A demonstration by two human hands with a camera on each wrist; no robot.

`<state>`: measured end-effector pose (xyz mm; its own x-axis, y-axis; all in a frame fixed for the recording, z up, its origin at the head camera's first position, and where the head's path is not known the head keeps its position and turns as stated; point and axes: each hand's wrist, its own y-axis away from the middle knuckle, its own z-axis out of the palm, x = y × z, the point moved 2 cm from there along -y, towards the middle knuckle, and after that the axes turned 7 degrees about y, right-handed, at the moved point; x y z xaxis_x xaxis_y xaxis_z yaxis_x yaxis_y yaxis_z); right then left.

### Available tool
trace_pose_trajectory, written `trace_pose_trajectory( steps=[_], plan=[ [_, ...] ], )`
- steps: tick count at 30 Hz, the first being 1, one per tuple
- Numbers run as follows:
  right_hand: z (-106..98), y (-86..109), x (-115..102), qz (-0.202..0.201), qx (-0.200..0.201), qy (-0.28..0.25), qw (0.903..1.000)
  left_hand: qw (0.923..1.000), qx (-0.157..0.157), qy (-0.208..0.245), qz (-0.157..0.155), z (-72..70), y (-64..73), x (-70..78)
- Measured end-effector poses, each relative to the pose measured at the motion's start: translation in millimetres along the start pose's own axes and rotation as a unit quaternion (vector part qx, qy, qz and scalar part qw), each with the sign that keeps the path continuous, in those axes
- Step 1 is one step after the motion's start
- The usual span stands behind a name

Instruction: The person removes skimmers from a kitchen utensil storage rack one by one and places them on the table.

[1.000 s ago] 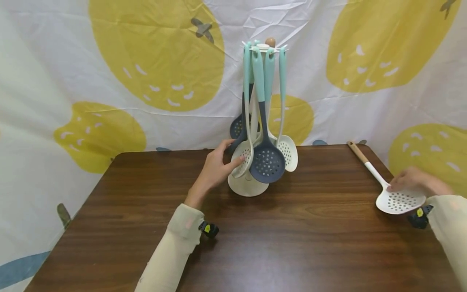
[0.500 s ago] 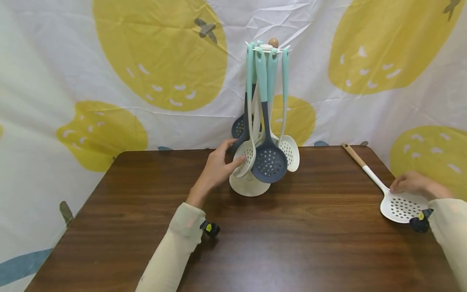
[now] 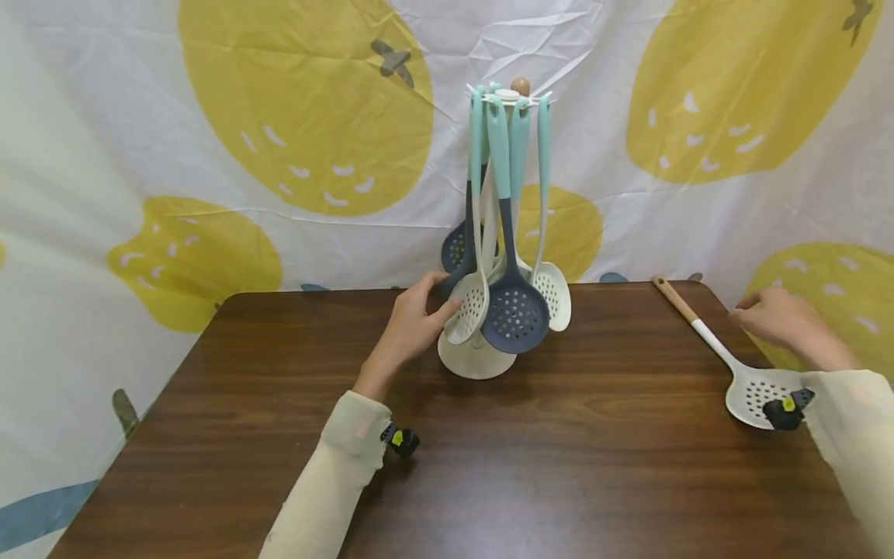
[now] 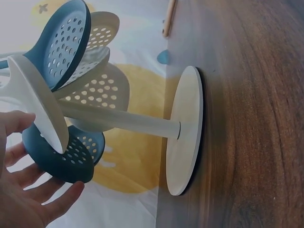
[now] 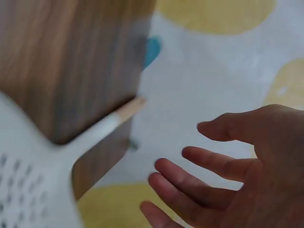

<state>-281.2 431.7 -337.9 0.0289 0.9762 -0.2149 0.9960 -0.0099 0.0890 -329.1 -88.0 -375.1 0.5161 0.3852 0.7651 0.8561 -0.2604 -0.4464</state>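
A white stand [image 3: 477,362] holds several hanging perforated ladles and skimmers with mint handles. My left hand [image 3: 407,324] is at its left side. The thumb touches a white skimmer [image 3: 466,309], while spread, loosely bent fingers lie against a dark blue perforated ladle [image 4: 57,161] in the left wrist view. At the front of the stand hangs another dark blue skimmer [image 3: 515,314]. On the table's right lies a white skimmer with a wooden handle end [image 3: 754,392], partly hidden by the right sleeve and wrist camera. My right hand [image 5: 228,175] is above it, fingers spread, holding nothing.
The brown wooden table [image 3: 594,466] ends at the back against a white cloth [image 3: 321,256] printed with yellow fruit. A white skimmer [image 3: 554,299] hangs on the stand's right side.
My right hand has let go of the skimmer lying on the right and has risen away from it. The skimmer shifted slightly toward me earlier. My left hand stays where it was.
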Motion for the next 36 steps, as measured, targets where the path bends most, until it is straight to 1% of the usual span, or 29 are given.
trace_pose_trajectory(
  steps=[2, 4, 6, 8, 11, 14, 16, 18, 20, 23, 27, 31, 36],
  plan=[
    [-4, -1.2, -17, -0.005, 0.031, 0.016, 0.9994, 1.0, 0.003, 0.0, 0.005, -1.0, 0.7, -0.3],
    [-6, -1.0, -36, -0.015, 0.046, 0.004, 0.9988, 0.9999, 0.007, 0.001, 0.01, -1.8, 1.3, -0.4],
    [-7, -0.4, -55, -0.035, 0.071, -0.004, 0.9969, 0.9998, 0.011, 0.001, 0.019, -1.9, 1.5, -0.7],
    [-6, 1.5, -74, -0.053, 0.095, -0.025, 0.9938, 0.9995, 0.015, 0.001, 0.027, -1.9, 1.5, -0.7],
    [-4, 4.6, -100, -0.064, 0.125, -0.053, 0.9886, 0.9991, 0.022, -0.001, 0.036, -1.6, 1.4, -0.6],
    [0, 8.2, -121, -0.073, 0.141, -0.087, 0.9834, 0.9989, 0.023, -0.002, 0.039, -1.2, 1.4, -0.3],
    [3, 10.0, -131, -0.085, 0.148, -0.095, 0.9808, 0.9989, 0.024, -0.004, 0.039, -1.0, 1.3, -0.2],
    [5, 10.8, -140, -0.094, 0.146, -0.108, 0.9788, 0.999, 0.024, -0.004, 0.038, -1.5, 1.2, 0.4],
    [8, 8.9, -146, -0.103, 0.136, -0.12, 0.978, 0.999, 0.026, -0.004, 0.037, -2.0, 1.1, 0.5],
    [13, 3.5, -154, -0.106, 0.11, -0.148, 0.977, 0.999, 0.028, -0.004, 0.036, -2.6, 1.5, 0.5],
    [17, -4.2, -169, -0.11, 0.091, -0.181, 0.9729, 0.9991, 0.028, -0.002, 0.032, -2.0, 2.5, -0.4],
    [19, -7.6, -187, -0.123, 0.079, -0.221, 0.9644, 0.999, 0.031, 0.002, 0.033, -1.6, 2.9, -0.9],
    [22, -8.1, -203, -0.14, 0.079, -0.258, 0.9526, 0.9979, 0.045, -0.005, 0.046, -2.8, 1.7, 1.2]
  ],
)
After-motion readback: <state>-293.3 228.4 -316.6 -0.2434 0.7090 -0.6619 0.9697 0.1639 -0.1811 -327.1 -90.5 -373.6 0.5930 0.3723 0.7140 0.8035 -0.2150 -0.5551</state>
